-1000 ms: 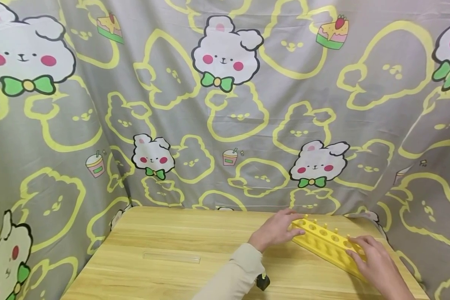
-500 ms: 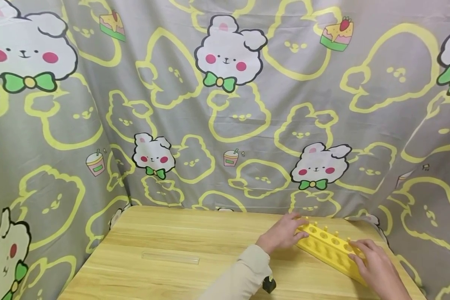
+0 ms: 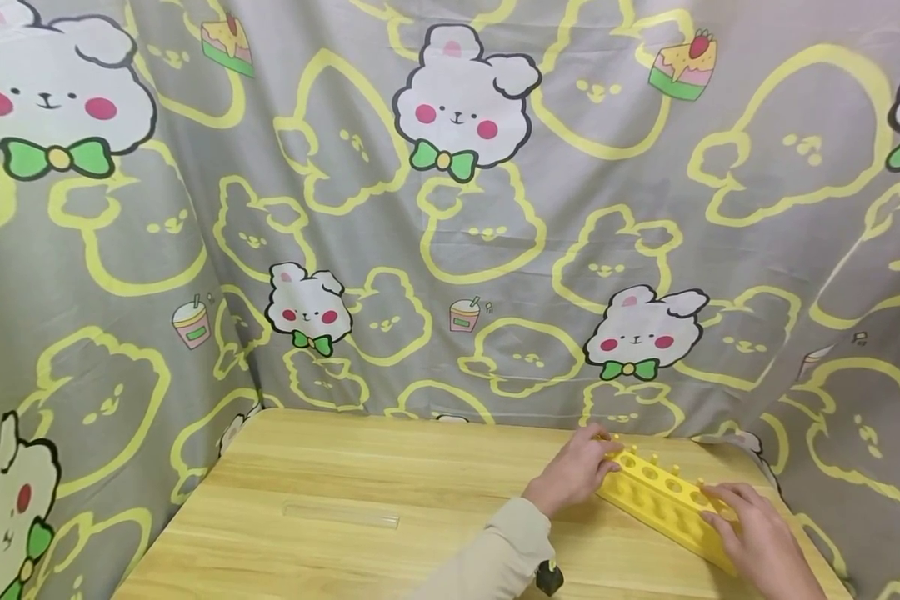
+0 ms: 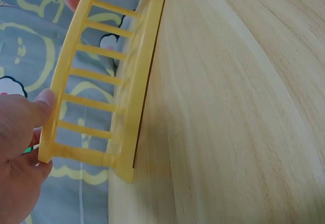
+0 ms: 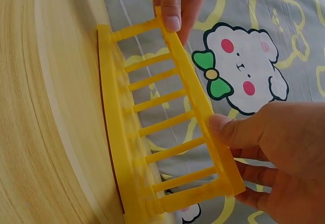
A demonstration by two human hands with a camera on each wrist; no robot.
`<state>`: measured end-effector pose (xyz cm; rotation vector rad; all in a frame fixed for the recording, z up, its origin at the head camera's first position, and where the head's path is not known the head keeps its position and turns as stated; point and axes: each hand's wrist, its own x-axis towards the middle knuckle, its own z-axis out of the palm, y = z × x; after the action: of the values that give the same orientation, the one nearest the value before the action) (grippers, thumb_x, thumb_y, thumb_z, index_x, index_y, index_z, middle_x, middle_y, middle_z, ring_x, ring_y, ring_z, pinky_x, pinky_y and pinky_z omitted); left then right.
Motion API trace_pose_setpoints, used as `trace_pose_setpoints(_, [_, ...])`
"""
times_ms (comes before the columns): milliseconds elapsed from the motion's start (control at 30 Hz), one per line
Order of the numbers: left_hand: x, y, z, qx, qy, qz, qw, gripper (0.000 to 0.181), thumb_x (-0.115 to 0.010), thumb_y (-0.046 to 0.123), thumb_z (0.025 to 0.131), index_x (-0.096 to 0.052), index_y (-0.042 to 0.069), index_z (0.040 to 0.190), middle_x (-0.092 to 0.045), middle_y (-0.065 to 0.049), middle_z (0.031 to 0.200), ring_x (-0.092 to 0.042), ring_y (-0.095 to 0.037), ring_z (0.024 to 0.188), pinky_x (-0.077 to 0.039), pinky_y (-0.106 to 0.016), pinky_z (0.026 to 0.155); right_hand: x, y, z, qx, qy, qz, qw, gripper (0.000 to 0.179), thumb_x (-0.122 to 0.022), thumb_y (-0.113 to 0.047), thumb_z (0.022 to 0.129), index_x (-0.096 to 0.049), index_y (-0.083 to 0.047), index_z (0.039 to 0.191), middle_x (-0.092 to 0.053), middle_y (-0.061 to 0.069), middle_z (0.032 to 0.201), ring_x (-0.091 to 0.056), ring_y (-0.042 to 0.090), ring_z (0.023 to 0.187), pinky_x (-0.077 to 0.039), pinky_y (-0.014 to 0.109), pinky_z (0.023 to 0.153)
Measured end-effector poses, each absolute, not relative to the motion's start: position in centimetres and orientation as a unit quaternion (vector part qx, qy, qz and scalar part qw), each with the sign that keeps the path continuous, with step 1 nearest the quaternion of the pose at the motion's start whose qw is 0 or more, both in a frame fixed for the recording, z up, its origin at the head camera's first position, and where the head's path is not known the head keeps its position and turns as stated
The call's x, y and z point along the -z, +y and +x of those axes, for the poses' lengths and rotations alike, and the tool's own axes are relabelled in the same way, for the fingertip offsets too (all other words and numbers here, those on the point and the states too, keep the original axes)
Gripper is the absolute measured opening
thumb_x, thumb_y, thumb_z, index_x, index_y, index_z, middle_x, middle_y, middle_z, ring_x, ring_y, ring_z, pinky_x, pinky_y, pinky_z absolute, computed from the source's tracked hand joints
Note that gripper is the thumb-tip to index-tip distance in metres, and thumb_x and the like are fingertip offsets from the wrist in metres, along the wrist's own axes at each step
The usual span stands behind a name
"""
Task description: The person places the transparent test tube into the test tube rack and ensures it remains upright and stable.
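Note:
A yellow test tube rack (image 3: 667,496) stands on the right side of the table, set at a slant. Its top bar carries a row of round holes and several small pegs along the back edge. At its far left end my left hand (image 3: 576,468) grips the top bar, thumb on the near side in the left wrist view. My right hand (image 3: 761,533) holds the same bar at the near right end; the thumb (image 5: 228,127) presses its face while the fingers go behind. No tubes show in the rack. A clear test tube (image 3: 341,516) lies apart on the left.
The wooden table (image 3: 330,462) runs back to a grey curtain (image 3: 390,250) printed with rabbits, which also hangs along both sides. A small black object (image 3: 549,577) shows under the left sleeve (image 3: 506,542).
The rack's left end and my left hand have shifted slightly right. Both hands keep their hold, and the clear test tube stays put. The head view has turned a little.

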<state>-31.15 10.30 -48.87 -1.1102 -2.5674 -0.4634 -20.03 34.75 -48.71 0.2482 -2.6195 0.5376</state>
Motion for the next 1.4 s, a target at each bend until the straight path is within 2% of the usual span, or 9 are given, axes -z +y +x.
trace_pose_setpoints(267, [49.34, 10.56, -31.58, 0.167, -0.873, -0.410, 0.203, 0.029, -0.068, 0.026, 0.101, -0.073, 0.014, 0.127, -0.067, 0.001, 0.124, -0.061, -0.008, 0.114, -0.042, -0.011, 0.103, 48.92, 34.91, -20.04, -0.201, -0.945, 0.099, 0.239, 0.038, -0.084, 0.005, 0.076, -0.072, 0.005, 0.112, -0.064, 0.018, 0.103, -0.063, 0.042, 0.085, -0.054, 0.056, 0.062])
trace_pose_setpoints(400, [49.34, 10.69, -31.63, 0.172, -0.871, -0.408, 0.213, 0.027, -0.070, 0.024, 0.099, -0.075, 0.013, 0.123, -0.069, 0.001, 0.121, -0.062, -0.008, 0.113, -0.042, -0.010, 0.102, 48.99, 34.91, -20.04, -0.203, -0.944, 0.098, 0.242, 0.039, -0.085, 0.005, 0.075, -0.072, 0.005, 0.112, -0.064, 0.019, 0.103, -0.063, 0.042, 0.084, -0.053, 0.056, 0.061])
trace_pose_setpoints(1033, [49.34, 10.87, -31.22, 0.192, -0.886, -0.377, 0.190, 0.027, -0.072, 0.025, 0.097, -0.076, 0.016, 0.122, -0.068, 0.006, 0.119, -0.061, -0.005, 0.111, -0.044, -0.009, 0.097, 49.13, 34.93, -20.01, -0.208, -0.945, 0.086, 0.237, 0.036, -0.084, 0.001, 0.078, -0.074, 0.004, 0.113, -0.066, 0.022, 0.107, -0.064, 0.047, 0.089, -0.053, 0.060, 0.064])
trace_pose_setpoints(1267, [49.00, 10.67, -31.20, 0.207, -0.889, -0.367, 0.181, 0.027, -0.073, 0.024, 0.096, -0.076, 0.015, 0.122, -0.068, 0.005, 0.120, -0.062, -0.006, 0.112, -0.045, -0.010, 0.097, 48.98, 34.65, -20.32, -0.200, -0.941, 0.093, 0.256, 0.038, -0.086, 0.002, 0.075, -0.075, 0.003, 0.111, -0.067, 0.021, 0.106, -0.065, 0.044, 0.085, -0.053, 0.054, 0.059])
trace_pose_setpoints(1400, [48.94, 10.41, -31.16, 0.204, -0.894, -0.358, 0.179, 0.027, -0.074, 0.025, 0.096, -0.076, 0.017, 0.121, -0.069, 0.007, 0.119, -0.061, -0.005, 0.111, -0.045, -0.009, 0.096, 48.88, 34.43, -20.51, -0.200, -0.944, 0.092, 0.245, 0.037, -0.086, 0.001, 0.076, -0.075, 0.003, 0.111, -0.067, 0.022, 0.107, -0.065, 0.045, 0.087, -0.054, 0.055, 0.061])
